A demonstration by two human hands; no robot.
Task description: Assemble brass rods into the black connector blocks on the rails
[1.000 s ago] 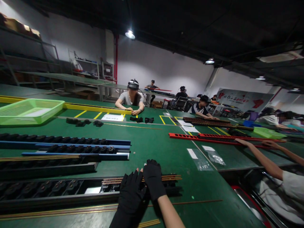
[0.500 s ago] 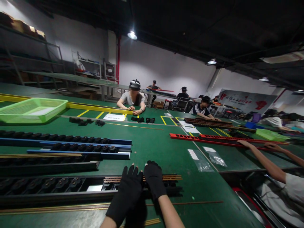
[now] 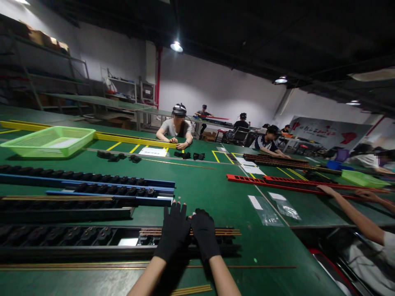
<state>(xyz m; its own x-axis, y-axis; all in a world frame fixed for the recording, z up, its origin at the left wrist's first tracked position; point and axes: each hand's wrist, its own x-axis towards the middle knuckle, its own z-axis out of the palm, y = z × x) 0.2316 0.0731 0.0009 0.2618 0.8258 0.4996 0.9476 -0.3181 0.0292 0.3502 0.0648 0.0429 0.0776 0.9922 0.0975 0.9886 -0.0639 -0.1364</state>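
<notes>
Both of my hands wear black gloves with bare fingertips, over the right end of a long black channel rail (image 3: 101,253). My left hand (image 3: 173,230) reaches across it, fingers stretched out and slightly apart. Beside it, my right hand (image 3: 203,232) has curled fingers; anything inside them is hidden. Several thin brass rods (image 3: 230,232) lie along the rail, passing beneath my hands. Black socket modules (image 3: 88,235) sit in a row in the rail's left part. A white piece (image 3: 128,242) shows between them and my left hand.
Blue rails (image 3: 108,193) with black modules and another black rail (image 3: 92,214) lie behind. A light green basket (image 3: 58,142) stands back left. Clear plastic bags (image 3: 265,213) and red rails (image 3: 296,183) lie right, near a co-worker's arm (image 3: 352,209). Loose rods (image 3: 247,267) lie in front.
My left hand has shifted forward, away from me, with its fingers now past the rail's far edge. My right hand stays about where it was. The whole view has swung slightly.
</notes>
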